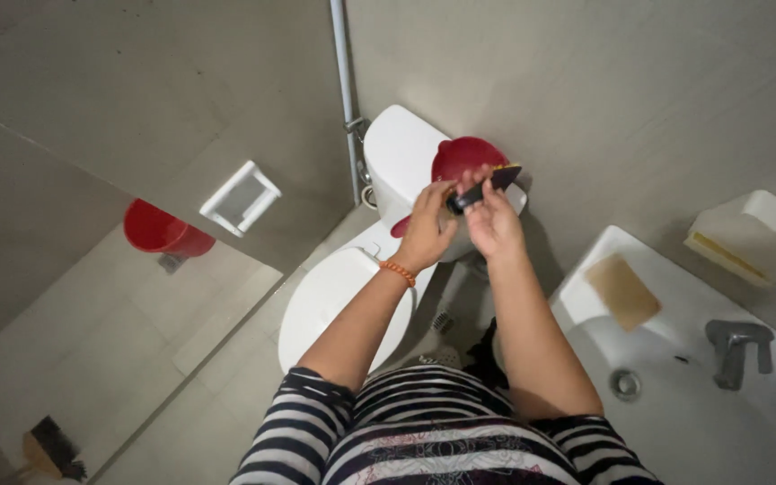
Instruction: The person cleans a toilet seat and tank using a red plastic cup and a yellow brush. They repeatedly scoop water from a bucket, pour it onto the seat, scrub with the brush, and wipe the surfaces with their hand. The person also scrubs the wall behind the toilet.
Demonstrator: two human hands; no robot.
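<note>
Both my hands are raised over the white toilet (343,296), in front of its tank (401,153). My left hand (427,224) and my right hand (494,218) together grip a small black flat object (485,187) that looks like a phone; each hand pinches one part of it. A red dipper (464,162) rests on the tank lid just behind the hands. An orange bead bracelet (398,271) circles my left wrist.
A white washbasin (675,395) with a metal tap (736,346) and a brown cloth (621,289) is at the right. A wall shelf (752,235) hangs above it. A red bucket (162,229), a paper holder (241,198), a vertical pipe (345,90) and a brush (51,447) are at the left.
</note>
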